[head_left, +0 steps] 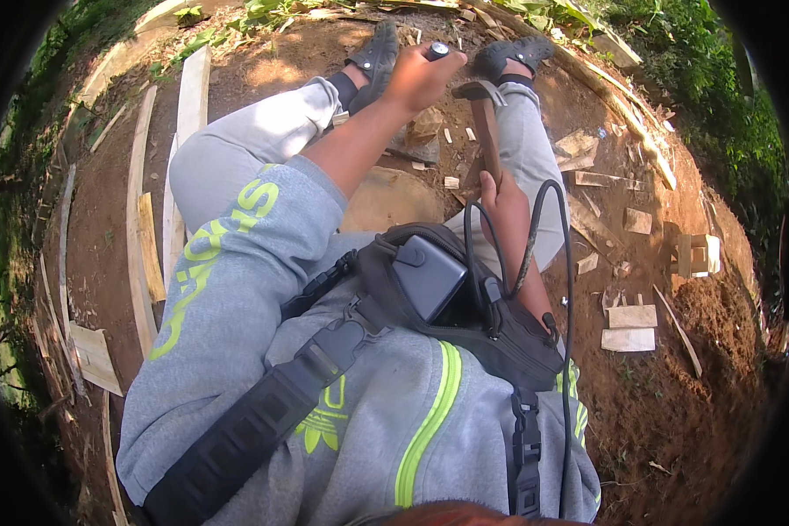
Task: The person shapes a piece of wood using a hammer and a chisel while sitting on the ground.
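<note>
My left hand [412,81] is closed around a black handle with a round silver end [437,51], held out between my feet. Whatever lies at the handle's other end is hidden by the fist. Lower and to the right, my right hand [506,209] grips the brown wooden shaft of a hammer [486,136], its grey metal head up near my right ankle. Below the left hand, a rough chunk of wood [425,124] sits on the ground between my legs. Closer to me is a flat, round-edged wooden piece [393,198], partly covered by my left forearm.
Long planks [140,219] lie along the left. Offcuts [637,221] and a small wooden block [698,255] are scattered on the brown soil at right. A black waist bag [386,263] with a dark device and looping cables [570,289] rests on my lap.
</note>
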The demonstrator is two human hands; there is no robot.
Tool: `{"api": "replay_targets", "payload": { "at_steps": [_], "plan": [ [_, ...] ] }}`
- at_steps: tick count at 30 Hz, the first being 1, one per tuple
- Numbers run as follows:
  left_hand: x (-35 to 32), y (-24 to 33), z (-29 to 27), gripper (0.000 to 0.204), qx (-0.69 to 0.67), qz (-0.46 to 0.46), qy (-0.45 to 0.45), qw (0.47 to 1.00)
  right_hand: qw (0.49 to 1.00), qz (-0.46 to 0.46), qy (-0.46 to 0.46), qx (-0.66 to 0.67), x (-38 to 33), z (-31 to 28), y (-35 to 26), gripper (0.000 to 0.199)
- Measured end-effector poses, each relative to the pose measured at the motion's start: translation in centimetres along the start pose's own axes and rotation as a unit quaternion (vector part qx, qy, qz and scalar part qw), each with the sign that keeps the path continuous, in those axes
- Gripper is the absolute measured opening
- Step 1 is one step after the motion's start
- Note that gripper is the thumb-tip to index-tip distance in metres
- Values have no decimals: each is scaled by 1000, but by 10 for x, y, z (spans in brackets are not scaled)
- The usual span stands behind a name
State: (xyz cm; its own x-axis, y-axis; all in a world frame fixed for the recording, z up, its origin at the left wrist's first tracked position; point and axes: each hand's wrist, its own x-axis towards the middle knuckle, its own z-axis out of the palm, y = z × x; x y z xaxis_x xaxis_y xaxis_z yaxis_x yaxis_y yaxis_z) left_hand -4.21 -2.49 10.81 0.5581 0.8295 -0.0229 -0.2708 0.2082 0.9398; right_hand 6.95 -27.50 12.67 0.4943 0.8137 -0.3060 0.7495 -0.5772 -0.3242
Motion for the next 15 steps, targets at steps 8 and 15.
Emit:
{"api": "replay_targets", "payload": {
  "at_steps": [8,15],
  "plan": [
    [-12,2,8,27,-11,-8,1,1000,999,32,4,-1,0,6,-11,35],
    [-16,4,6,30,-31,1,-13,999,1000,14,2,-11,-6,3,-7,36]
  ]
}}
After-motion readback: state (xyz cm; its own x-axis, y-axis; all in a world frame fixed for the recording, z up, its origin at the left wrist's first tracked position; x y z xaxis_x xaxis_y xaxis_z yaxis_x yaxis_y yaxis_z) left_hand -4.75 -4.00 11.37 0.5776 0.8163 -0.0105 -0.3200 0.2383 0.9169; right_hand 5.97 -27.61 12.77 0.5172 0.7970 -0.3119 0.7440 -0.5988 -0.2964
